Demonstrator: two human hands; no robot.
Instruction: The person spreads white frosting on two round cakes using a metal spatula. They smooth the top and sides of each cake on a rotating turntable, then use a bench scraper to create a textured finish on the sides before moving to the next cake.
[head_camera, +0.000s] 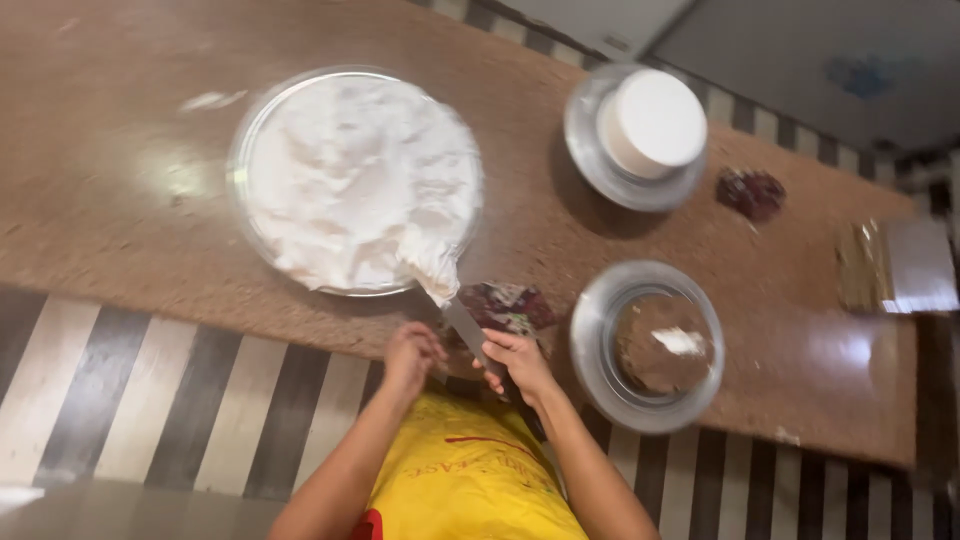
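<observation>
Right now gripping a palette knife (470, 335) in the right hand (520, 362), fingers closed round the handle, blade tip lifting a peak of whipped cream (360, 180) from the big glass bowl (240, 150) at the near table (120, 230) edge. Curling the left hand (412, 352) loosely, seemingly empty. Risking cream dropping onto the patterned cloth (510, 303) or floor; risking nudging the bowl off the edge.
</observation>
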